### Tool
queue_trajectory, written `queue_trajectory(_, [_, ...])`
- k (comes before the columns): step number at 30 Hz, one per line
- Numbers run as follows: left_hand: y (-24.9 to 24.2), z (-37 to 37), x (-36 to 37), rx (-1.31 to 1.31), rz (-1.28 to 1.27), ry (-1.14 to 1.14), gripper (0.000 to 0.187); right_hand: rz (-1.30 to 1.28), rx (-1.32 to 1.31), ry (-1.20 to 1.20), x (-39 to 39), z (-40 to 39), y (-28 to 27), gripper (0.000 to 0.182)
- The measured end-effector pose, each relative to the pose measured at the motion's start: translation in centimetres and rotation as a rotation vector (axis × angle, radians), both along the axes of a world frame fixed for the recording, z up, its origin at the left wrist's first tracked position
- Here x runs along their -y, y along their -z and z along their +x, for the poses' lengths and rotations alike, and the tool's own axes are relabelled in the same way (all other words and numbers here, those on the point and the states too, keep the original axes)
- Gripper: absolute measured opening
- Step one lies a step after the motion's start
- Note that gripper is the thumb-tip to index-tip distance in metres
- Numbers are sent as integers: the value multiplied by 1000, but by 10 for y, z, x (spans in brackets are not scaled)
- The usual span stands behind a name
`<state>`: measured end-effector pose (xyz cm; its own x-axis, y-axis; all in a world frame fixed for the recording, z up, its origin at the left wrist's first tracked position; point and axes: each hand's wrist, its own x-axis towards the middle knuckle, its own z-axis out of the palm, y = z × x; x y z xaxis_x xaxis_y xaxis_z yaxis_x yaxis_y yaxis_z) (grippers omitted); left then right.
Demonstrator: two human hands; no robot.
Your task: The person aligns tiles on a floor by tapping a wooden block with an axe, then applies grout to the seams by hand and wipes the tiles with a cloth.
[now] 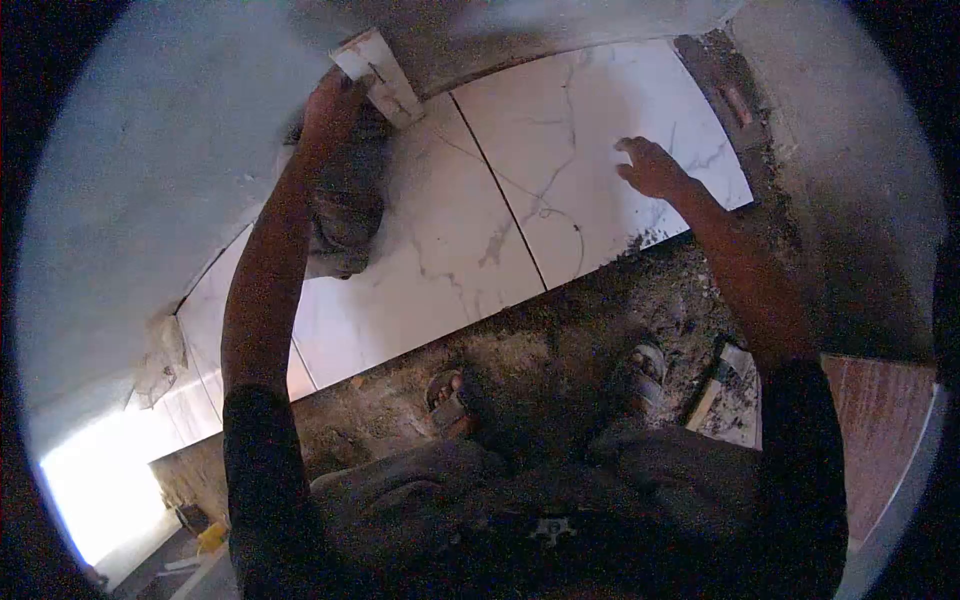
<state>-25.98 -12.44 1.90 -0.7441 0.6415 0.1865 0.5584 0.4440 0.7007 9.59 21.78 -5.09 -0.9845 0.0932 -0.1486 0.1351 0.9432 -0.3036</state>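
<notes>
My left hand [338, 100] is closed on a pale rectangular block [385, 80] with brownish stains, at the top of the view by the wall. Below that hand, a bunched dark cloth or sack [348, 205] lies on a large white marble-patterned tile [430, 250]. My right hand [655, 170] hangs over the neighbouring white tile [560, 130], its fingers apart and nothing in them. Between the two tiles runs a narrow dark joint.
Walls [160, 170] border the tiles at the left and top. Rough dirt [530, 345] covers the floor near my sandalled feet [448, 400]. A strip of rubble [735, 90] lies along the right wall. Low right are a pale board [735, 400] and a reddish panel [880, 420].
</notes>
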Motion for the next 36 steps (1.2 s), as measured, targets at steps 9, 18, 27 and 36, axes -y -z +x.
queue_trajectory(9, [-29, 26, -37, -200, -27, -57, 41, -23, 9, 39, 16, 40, 35, 47])
queue_trajectory(18, [-39, 6, -33, -324, -6, 72, 43, -84, 1, 10, 31, 30, 41, 47])
queue_trajectory(27, [-63, 14, -20, -202, 20, 81, 43, -17, -90, 41, 151, -10, 30, 29])
queue_trajectory(36, [-70, 8, 6, -198, -32, -1, 41, 48, -43, 131, 68, 6, 50, 26])
